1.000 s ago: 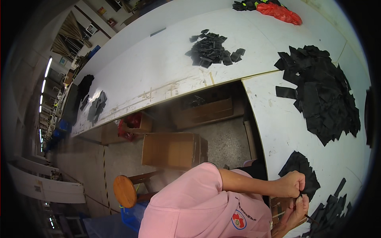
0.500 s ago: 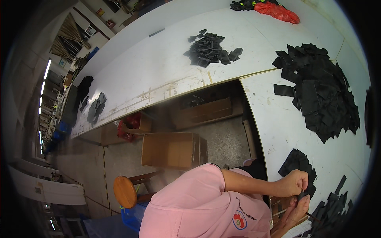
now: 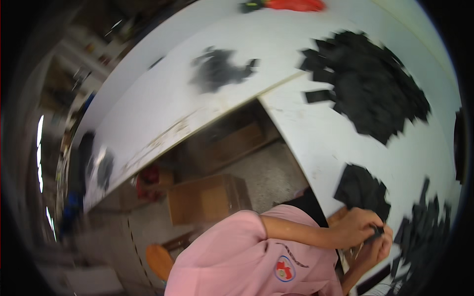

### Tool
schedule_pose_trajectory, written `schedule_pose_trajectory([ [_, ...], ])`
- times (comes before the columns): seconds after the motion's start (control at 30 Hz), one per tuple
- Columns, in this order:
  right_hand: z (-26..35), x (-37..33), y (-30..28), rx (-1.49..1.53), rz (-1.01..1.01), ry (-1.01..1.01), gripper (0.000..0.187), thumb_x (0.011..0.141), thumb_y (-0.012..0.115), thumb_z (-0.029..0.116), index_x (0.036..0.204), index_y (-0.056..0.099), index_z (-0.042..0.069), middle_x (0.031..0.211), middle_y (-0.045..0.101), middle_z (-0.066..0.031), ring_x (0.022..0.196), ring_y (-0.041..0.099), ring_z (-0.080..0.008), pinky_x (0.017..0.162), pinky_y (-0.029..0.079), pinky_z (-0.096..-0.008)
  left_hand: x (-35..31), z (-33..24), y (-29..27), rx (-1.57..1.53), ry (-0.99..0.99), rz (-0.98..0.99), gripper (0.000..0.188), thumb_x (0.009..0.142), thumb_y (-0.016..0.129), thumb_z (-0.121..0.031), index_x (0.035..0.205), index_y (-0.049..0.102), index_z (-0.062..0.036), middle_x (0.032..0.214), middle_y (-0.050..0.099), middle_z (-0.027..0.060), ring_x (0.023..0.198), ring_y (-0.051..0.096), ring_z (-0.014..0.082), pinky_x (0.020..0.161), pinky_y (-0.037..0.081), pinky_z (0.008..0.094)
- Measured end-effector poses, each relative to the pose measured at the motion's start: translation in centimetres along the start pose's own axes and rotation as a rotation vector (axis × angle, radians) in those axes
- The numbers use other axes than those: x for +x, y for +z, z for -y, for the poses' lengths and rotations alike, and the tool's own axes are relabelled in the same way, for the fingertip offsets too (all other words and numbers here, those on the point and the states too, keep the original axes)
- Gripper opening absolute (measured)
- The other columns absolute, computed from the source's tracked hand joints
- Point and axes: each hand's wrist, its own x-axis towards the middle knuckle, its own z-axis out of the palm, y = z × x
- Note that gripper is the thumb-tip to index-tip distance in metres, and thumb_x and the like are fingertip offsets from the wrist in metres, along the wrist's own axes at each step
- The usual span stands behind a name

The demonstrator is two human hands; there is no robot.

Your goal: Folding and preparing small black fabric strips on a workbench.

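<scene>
Close together at the near right, over the table's edge, both hands work at one small black piece of fabric [image 3: 376, 232]. My left hand [image 3: 354, 228] pinches it from the upper left, with bent fingers. Below it, my right hand [image 3: 381, 247] has its fingers curled around the piece's other side. Much of the piece is hidden by the fingers. Just beyond the hands lies a small stack of black fabric pieces [image 3: 360, 187] on the white table [image 3: 316, 138]. To their right, black strips [image 3: 423, 232] spread in a loose heap.
A large heap of black fabric pieces [image 3: 370, 84] covers the far right table. Another dark pile [image 3: 215, 71] and a red plastic bag [image 3: 296, 5] lie farther off. Under the tabletop stand a cardboard box [image 3: 197, 202] and red bags [image 3: 148, 180]. A wooden stool [image 3: 159, 261] is at the lower left.
The whole view has turned and is blurred, so the tables and piles appear shifted left. My hands stay together, and more of the black piece shows between the fingers.
</scene>
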Motion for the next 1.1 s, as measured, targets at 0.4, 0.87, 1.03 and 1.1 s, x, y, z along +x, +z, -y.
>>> schedule_pose_trajectory([
  [0.4,3.9,-1.3,-2.8,-0.170,-0.084,0.313,0.005,0.076,0.052,-0.001,0.073,0.049,0.001,0.072,0.046,-0.0027,0.063,0.042,-0.0082,0.056,0.035,-0.0207,0.9,0.7,1.8,-0.423,-0.618,0.316,0.017,0.077,0.049,0.008,0.092,0.050,0.0002,0.076,0.058,0.0075,0.053,0.047,0.0033,0.044,0.035,0.0149],
  [0.87,-1.0,2.4,-6.5,0.367,0.033,0.691,0.021,0.084,0.053,0.023,0.074,0.050,0.006,0.059,0.043,0.0027,0.048,0.040,-0.0048,0.044,0.030,-0.0173,4.7,6.6,2.8,-1.177,-1.229,0.186,0.026,0.084,0.042,-0.007,0.106,0.051,0.0020,0.077,0.059,0.0098,0.034,0.032,0.0034,0.033,0.026,0.0177],
  [1.03,-0.4,3.6,-6.6,0.217,0.080,0.602,0.019,0.085,0.052,0.021,0.073,0.050,0.006,0.058,0.045,0.0033,0.049,0.042,-0.0038,0.044,0.031,-0.0171,4.6,4.9,3.2,-0.848,-0.981,0.289,0.026,0.080,0.050,-0.007,0.105,0.051,0.0019,0.075,0.058,0.0063,0.038,0.034,0.0040,0.035,0.029,0.0178],
  [1.1,-0.4,4.0,-6.8,0.150,0.122,0.551,0.018,0.085,0.052,0.020,0.073,0.050,0.005,0.059,0.045,0.0036,0.049,0.042,-0.0035,0.044,0.032,-0.0169,4.8,3.3,3.7,-0.266,-0.610,0.412,0.036,0.075,0.061,-0.011,0.107,0.050,0.0001,0.080,0.056,0.0038,0.051,0.043,0.0043,0.042,0.034,0.0167],
])
